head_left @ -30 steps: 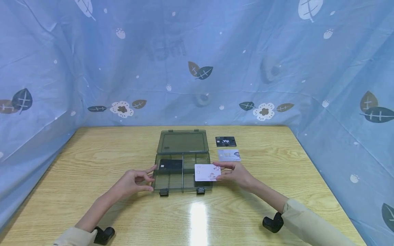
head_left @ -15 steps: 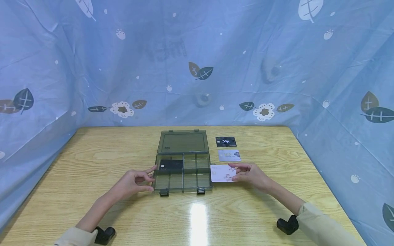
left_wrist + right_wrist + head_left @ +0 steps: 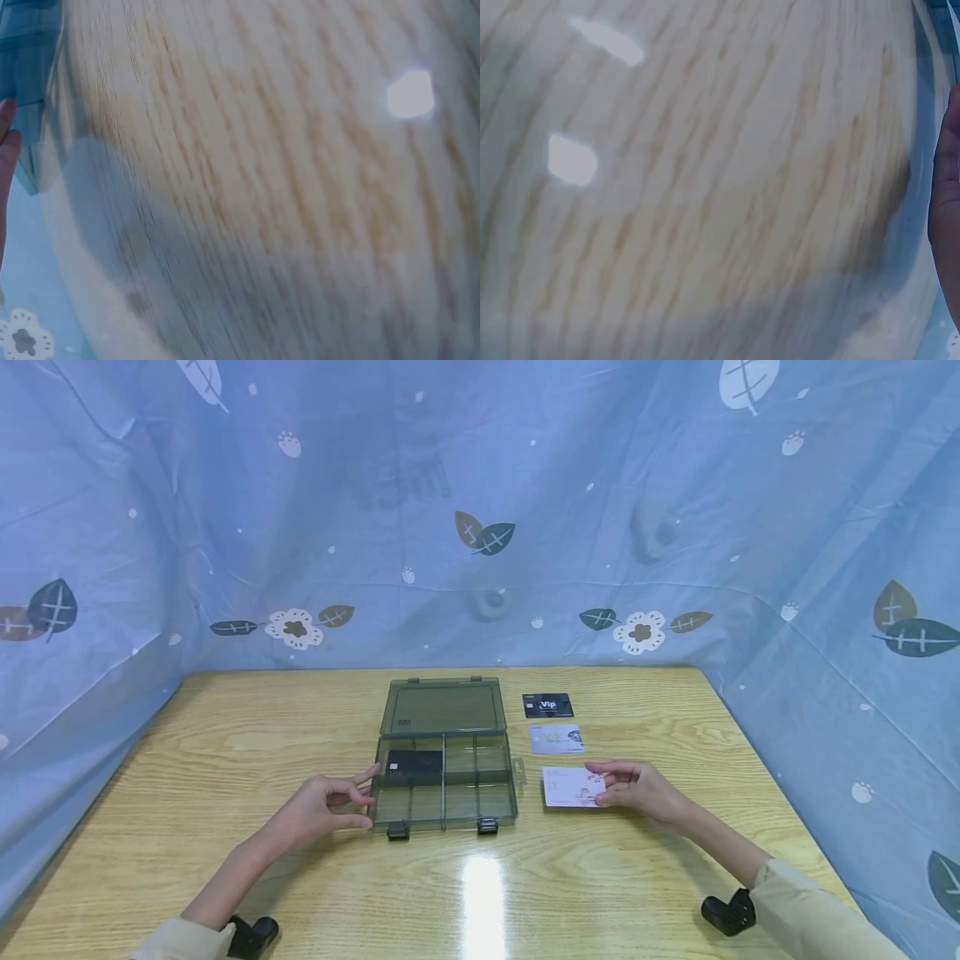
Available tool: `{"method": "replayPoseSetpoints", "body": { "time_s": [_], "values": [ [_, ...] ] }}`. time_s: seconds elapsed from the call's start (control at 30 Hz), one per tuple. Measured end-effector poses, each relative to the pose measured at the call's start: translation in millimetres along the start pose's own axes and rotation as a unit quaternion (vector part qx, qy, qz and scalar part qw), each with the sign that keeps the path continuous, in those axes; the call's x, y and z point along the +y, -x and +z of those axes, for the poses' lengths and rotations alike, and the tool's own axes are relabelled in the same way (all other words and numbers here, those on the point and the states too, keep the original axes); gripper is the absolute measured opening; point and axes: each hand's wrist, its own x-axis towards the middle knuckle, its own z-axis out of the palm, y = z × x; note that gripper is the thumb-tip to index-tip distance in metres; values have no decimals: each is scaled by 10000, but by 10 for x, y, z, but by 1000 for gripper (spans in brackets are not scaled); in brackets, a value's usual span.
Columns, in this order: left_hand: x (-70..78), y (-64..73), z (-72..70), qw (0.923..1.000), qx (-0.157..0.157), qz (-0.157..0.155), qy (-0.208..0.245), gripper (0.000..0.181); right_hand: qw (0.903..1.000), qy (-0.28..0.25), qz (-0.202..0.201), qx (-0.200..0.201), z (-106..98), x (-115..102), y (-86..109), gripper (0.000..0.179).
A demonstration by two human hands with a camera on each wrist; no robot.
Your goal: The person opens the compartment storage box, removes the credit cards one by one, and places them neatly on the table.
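Observation:
My right hand [image 3: 641,789] pinches the right end of a white VIP card [image 3: 572,787] printed with pinkish blossoms, held over the table to the right of the box. The smoky, see-through divided box [image 3: 443,781] lies with its lid [image 3: 444,706] folded back. Inside its back left part is a black VIP card [image 3: 415,763]. Against the box's left side rests my left hand [image 3: 322,806], fingertips at the rim and thumb near the front corner. In the left wrist view, fingers [image 3: 9,146] touch the box's side [image 3: 30,82]. The right wrist view shows only part of the right hand [image 3: 949,195].
Right of the lid, a black Vip card [image 3: 548,705] lies on the wooden table [image 3: 337,893], with a silver VIP card [image 3: 556,738] in front of it. Two dark latches stick out from the box's front edge. A blue patterned cloth [image 3: 420,593] surrounds the table's back and sides.
My right hand has carried the white card rightward, from over the box's right compartments to beyond its right edge. The left hand has stayed at the box's left side.

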Motion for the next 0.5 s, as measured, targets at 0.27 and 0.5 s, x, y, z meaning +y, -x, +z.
{"method": "replayPoseSetpoints", "body": {
  "time_s": [0.27, 0.5],
  "values": [
    [-9, 1, 3, 10000, 23, 11, -78, 23, 9992, -282, 236, -127, -89, 65, 58, 59],
    [-11, -1, 2, 9999, 30, 18, -102, 23, 9987, -418, 252, -141, -110, 86, 77, 56]
  ]
}}
